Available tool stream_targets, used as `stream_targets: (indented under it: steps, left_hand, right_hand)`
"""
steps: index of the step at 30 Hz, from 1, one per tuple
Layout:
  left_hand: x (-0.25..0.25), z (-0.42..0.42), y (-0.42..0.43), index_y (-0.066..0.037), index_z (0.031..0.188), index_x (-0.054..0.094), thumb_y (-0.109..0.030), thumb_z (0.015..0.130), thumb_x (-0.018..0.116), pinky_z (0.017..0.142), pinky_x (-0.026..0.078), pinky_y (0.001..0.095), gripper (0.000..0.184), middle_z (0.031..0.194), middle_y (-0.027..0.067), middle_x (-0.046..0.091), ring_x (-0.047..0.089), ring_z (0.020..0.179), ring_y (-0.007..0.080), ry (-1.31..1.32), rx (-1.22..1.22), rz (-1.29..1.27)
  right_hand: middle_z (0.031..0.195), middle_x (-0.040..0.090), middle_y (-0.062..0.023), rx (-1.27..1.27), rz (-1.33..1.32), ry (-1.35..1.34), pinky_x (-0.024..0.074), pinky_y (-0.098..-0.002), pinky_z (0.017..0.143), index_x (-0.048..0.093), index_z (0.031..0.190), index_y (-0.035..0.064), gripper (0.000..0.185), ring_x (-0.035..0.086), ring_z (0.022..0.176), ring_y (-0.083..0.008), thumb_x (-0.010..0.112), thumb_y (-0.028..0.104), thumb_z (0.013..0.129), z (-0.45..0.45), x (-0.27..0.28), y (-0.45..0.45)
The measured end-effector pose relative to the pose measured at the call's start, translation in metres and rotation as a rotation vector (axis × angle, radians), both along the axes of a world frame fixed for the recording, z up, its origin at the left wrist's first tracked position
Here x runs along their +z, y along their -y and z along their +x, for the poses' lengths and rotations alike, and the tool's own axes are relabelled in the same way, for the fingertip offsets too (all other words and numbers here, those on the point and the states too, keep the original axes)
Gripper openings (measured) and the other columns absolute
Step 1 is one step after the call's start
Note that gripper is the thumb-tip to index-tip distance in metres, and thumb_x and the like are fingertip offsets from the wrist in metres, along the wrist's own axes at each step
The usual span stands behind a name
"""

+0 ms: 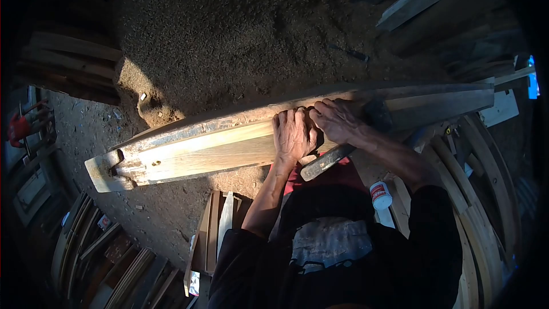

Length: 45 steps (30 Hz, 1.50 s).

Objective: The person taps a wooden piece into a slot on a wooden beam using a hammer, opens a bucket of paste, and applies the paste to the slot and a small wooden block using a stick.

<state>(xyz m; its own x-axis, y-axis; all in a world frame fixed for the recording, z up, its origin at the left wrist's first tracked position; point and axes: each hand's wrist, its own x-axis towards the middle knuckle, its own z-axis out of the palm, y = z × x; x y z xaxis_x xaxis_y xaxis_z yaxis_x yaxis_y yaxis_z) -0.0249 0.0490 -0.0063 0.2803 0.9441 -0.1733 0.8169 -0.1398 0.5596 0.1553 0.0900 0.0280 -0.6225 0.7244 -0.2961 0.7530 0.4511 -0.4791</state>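
Note:
A long wooden workpiece point(223, 154) lies lengthwise on a worn beam point(103, 173), its left part in bright light and its right part in shade. My left hand point(293, 134) rests over its middle, fingers bent round something I cannot make out. Close beside it, my right hand point(334, 121) has its fingers curled at the same spot, and what lies under them is hidden. A short wooden bar point(327, 163) sticks out below my right wrist. Just right of that wrist, a dark block point(377, 115) sits on the shaded part of the wood.
Shavings point(229, 34) cover the ground beyond the beam. Boards are stacked at the left point(74, 57), lower left point(131, 274) and right point(474, 217). A white and red container point(381, 195) stands near my right elbow. A red tool point(20, 129) is at the far left.

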Motion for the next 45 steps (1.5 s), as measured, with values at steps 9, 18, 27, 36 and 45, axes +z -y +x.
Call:
stream_targets:
  steps: [9,18,27,36,45]
  left_hand:
    - [-0.004,-0.002,0.003,-0.005,0.124,0.057,-0.038,0.080,0.066,0.102,0.038,0.0539,0.056,0.115,0.0162,0.056,0.052,0.110,0.0354,-0.031,-0.018,0.049]
    - [0.017,0.011,-0.019,-0.006,0.122,0.065,-0.011,0.074,0.070,0.092,0.042,0.0475,0.049,0.116,0.0155,0.056,0.049,0.109,0.0346,-0.059,-0.327,0.059]
    - [0.001,0.009,-0.037,-0.002,0.110,0.066,-0.019,0.078,0.070,0.085,0.051,0.0467,0.037,0.101,0.0175,0.064,0.060,0.099,0.0383,0.264,-0.438,0.064]
    - [-0.033,-0.001,-0.032,-0.005,0.098,0.068,-0.013,0.078,0.073,0.082,0.051,0.0446,0.023,0.094,0.0134,0.062,0.061,0.093,0.0351,0.497,-0.390,0.210]
    - [0.008,-0.025,-0.033,0.000,0.103,0.068,-0.008,0.084,0.074,0.089,0.049,0.0459,0.022,0.099,0.0163,0.064,0.059,0.096,0.0377,0.735,-0.113,0.103]
  right_hand:
    - [0.100,0.058,-0.0116,0.005,0.014,-0.063,0.0514,-0.0467,0.080,0.059,0.100,0.0057,0.021,0.059,0.100,-0.0320,0.063,0.006,0.079,0.012,-0.004,0.004]
    - [0.152,0.046,-0.0227,-0.501,-0.348,0.193,0.0376,-0.0555,0.115,0.042,0.152,0.0100,0.057,0.047,0.140,-0.0394,0.060,0.025,0.100,0.028,0.010,0.053]
    - [0.146,0.051,-0.0271,-0.329,-0.265,0.142,0.0485,-0.0540,0.104,0.051,0.140,0.0059,0.048,0.056,0.127,-0.0460,0.061,0.017,0.094,0.029,-0.016,0.037]
    - [0.135,0.060,-0.0253,-0.288,-0.280,0.103,0.0495,-0.0508,0.103,0.059,0.131,0.0036,0.036,0.059,0.124,-0.0431,0.055,0.016,0.097,0.022,0.016,0.021]
    - [0.114,0.066,-0.0204,-0.661,-0.041,-0.021,0.0517,-0.0494,0.093,0.059,0.130,0.0087,0.035,0.065,0.108,-0.0407,0.062,0.022,0.098,0.021,0.077,0.040]
